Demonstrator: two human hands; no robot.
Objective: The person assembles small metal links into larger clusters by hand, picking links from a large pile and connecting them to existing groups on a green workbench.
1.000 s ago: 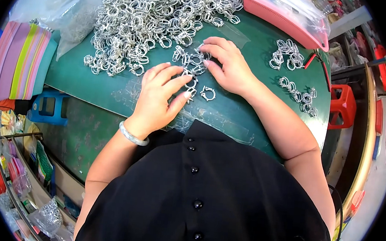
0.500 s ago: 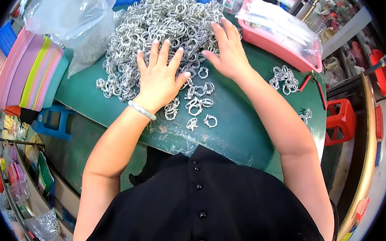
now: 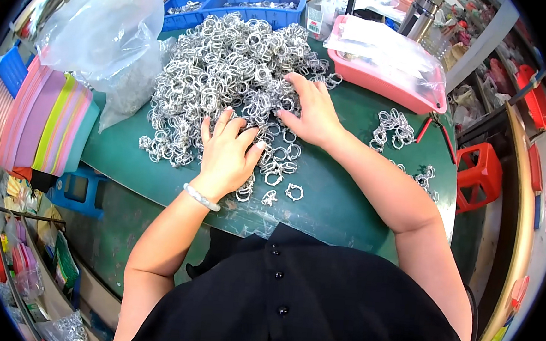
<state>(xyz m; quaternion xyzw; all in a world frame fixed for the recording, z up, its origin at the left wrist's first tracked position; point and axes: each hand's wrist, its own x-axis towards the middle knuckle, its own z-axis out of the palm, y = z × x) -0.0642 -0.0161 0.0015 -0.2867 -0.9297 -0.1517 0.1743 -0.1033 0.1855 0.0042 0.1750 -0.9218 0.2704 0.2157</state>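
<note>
A heap of silvery metal rings [image 3: 210,71] sits on the green tabletop [image 3: 341,194]; the left hand [image 3: 226,158], fingers spread, rests at the heap's near edge; the right hand [image 3: 315,116], thumb and fingers wide apart, is at its right edge; loose rings [image 3: 294,191] lie before the heap, red-handled pliers [image 3: 424,129] well to its right, a blue divided tray [image 3: 283,17] just behind it.

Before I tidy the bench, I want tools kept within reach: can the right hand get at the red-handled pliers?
Probably yes: nothing seems to cover the red-handled pliers, though a small cluster of rings lies between them and the right hand.
</note>
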